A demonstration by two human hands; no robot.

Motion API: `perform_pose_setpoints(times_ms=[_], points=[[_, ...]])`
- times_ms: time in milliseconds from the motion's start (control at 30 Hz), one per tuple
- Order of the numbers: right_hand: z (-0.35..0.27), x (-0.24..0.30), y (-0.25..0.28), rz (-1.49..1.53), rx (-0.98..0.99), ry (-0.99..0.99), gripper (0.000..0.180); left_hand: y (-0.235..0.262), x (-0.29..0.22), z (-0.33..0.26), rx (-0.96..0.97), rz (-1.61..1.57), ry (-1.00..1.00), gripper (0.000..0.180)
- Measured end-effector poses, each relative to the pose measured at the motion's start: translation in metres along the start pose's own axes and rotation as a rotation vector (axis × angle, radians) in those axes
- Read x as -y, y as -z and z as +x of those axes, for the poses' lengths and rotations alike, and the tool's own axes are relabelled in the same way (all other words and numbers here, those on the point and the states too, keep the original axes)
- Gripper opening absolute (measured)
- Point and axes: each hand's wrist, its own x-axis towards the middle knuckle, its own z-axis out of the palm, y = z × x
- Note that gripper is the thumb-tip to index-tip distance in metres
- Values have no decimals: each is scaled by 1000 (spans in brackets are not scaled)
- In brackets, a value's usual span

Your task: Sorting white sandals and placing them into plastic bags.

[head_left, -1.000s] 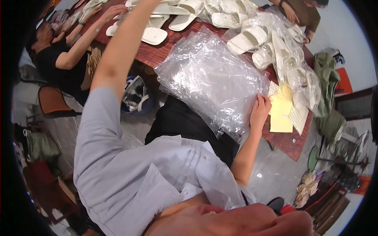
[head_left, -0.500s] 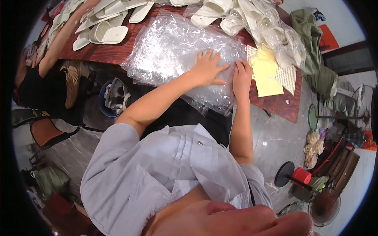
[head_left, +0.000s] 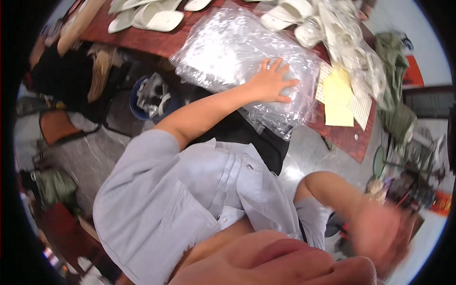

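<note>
My left hand [head_left: 272,84] lies with spread fingers on a pile of clear plastic bags [head_left: 213,57], which covers the middle of the table and hangs over its front edge. Raised off the table on the right is my right hand [head_left: 377,232], close to the camera and smeared by motion, so its fingers cannot be made out. Yellow paper [head_left: 338,102] rests to the right of the pile, partly over a cream dotted sheet [head_left: 362,110].
White slippers [head_left: 164,18] lie at the back left of the reddish wooden table [head_left: 344,140]; bagged slippers [head_left: 349,42] are heaped at the back right. A blue bucket [head_left: 137,111] stands below. Another person's arm [head_left: 78,28] reaches in at far left. An orange-brown chair [head_left: 54,126] is nearby.
My right hand has left the right edge of the plastic bags and swung up and back toward the camera. My left hand stays on the bags. The whole view has shifted.
</note>
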Motion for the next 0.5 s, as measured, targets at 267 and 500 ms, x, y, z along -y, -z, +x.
perform_pose_setpoints(times_ms=[267, 500], points=[[42, 51, 18, 378, 41, 3, 29, 0, -7, 9, 44, 6, 10, 66], [61, 65, 38, 608, 125, 10, 28, 3, -12, 7, 62, -19, 13, 66]])
